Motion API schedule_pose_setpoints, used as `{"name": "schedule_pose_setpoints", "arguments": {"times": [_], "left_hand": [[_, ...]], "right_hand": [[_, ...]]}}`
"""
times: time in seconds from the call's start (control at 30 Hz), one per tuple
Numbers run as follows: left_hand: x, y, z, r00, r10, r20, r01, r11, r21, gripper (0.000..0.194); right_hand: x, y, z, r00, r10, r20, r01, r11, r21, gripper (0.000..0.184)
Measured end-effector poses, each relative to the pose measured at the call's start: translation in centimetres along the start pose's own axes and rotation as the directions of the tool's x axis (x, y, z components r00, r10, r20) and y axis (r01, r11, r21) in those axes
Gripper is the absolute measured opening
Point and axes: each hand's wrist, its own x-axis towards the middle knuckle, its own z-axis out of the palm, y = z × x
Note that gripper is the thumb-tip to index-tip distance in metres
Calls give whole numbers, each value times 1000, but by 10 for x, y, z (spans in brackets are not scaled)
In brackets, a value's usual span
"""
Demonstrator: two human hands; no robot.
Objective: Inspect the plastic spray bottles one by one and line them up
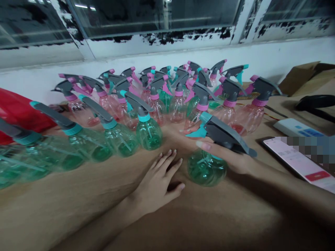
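Note:
A green spray bottle (206,169) with a grey and turquoise trigger head is gripped at its neck by my right hand (232,157). Its base is at or just above the tabletop; I cannot tell which. My left hand (159,184) lies palm down on the brown table (110,209), fingers spread, holding nothing. Just beyond it stands another green spray bottle (149,134). More green bottles (91,143) form a row to the left. Behind them crowd several pink spray bottles (178,108) with grey and pink heads, a few turquoise ones among them.
On the right lie a phone (295,160) with a lit screen and a white device (295,128). An open cardboard box (300,78) and a black object (316,101) are behind them. A red bag (21,111) sits at far left. A white wall with windows (157,17) closes the back.

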Motion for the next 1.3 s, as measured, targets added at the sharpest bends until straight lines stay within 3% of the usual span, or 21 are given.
{"name": "schedule_pose_setpoints", "arguments": {"times": [0.2, 0.53, 1.0, 1.3], "left_hand": [[-1, 0, 2, 1000, 4, -8, -4, 1000, 8, 59], [-1, 0, 1, 1000, 13, -15, -13, 1000, 17, 60], [0, 0, 0, 1000, 4, 21, -4, 999, 39, 60], [0, -1, 3, 1000, 6, -11, -6, 1000, 14, 60]], "right_hand": [[-1, 0, -1, 995, 45, 88, -49, 998, 46, 32], [-1, 5, -1, 1000, 9, -12, -9, 1000, 28, 28], [-2, 9, -2, 999, 47, -24, -47, 999, 26, 28], [-2, 8, -1, 999, 44, -7, -44, 998, 45, 30]]}}
